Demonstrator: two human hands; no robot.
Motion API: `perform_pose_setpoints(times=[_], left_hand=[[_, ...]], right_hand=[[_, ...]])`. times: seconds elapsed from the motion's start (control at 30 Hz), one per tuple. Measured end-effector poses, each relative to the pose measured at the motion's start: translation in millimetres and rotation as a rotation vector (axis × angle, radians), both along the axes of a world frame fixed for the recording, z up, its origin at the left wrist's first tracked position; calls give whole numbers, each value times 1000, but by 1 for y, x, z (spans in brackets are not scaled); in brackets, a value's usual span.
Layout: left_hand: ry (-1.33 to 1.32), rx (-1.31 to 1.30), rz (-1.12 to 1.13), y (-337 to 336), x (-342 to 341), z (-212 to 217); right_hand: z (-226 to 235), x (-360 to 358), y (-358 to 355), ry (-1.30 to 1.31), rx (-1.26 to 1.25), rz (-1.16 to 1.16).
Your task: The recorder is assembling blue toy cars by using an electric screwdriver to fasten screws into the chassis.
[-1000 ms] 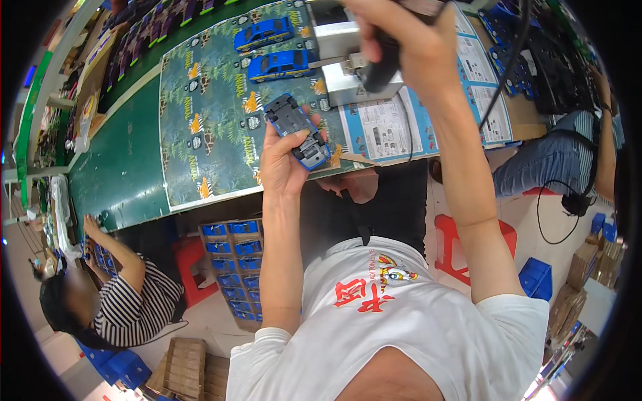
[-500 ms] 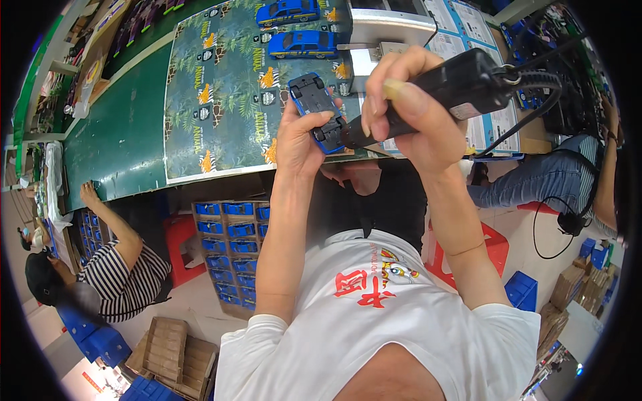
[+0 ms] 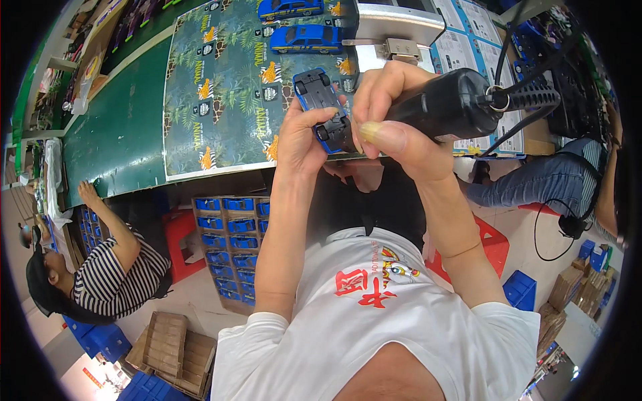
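Note:
Over the near edge of the table, my left hand (image 3: 299,140) grips a blue toy car (image 3: 311,91) turned with its black underside up, the thumb pressed across the chassis. My right hand (image 3: 421,147) is wrapped round a black corded electric screwdriver (image 3: 445,103), held slanting with its front end toward the near end of the car. Fingers of the right hand hide the tip, so I cannot tell whether it touches a screw. Beyond my hands, a finished-looking blue toy car (image 3: 305,39) stands on its wheels, with a second blue car (image 3: 289,9) behind it.
An animal-print sheet (image 3: 221,100) covers part of the green table (image 3: 120,134). A metal box (image 3: 394,27) stands beyond my right hand, and the screwdriver's cord (image 3: 518,123) hangs at right. Below the table sits a divided crate (image 3: 231,250) of blue cars. A co-worker (image 3: 117,274) sits at left.
The rear of the screwdriver has dropped lower in my right hand, so it lies flatter. The car has shifted very slightly. The co-worker at left has moved their head.

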State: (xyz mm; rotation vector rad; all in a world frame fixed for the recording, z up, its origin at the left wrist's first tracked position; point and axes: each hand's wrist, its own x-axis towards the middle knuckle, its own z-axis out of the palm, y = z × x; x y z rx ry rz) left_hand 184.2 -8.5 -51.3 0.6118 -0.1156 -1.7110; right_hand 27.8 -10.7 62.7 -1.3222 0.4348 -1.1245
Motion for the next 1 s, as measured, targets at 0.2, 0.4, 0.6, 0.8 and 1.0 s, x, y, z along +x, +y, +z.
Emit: perform_pose_setpoints(times=[0.2,0.4,0.6,0.8,1.0], left_hand=[[-1,-49,-14,0,0,-3],[11,-37,-30,3,0,2],[-51,-27,-13,6,-2,13],[-1050,-286,118,-18,48,36],[-2518,-1224,-114,-35,142,31]], right_hand=[[0,-1,0,12,37,-22],[0,-1,3,0,-26,-25],[3,-8,7,-78,-40,-4],[8,-79,7,-174,-303,-117],[-34,-166,-6,68,-214,-608]])
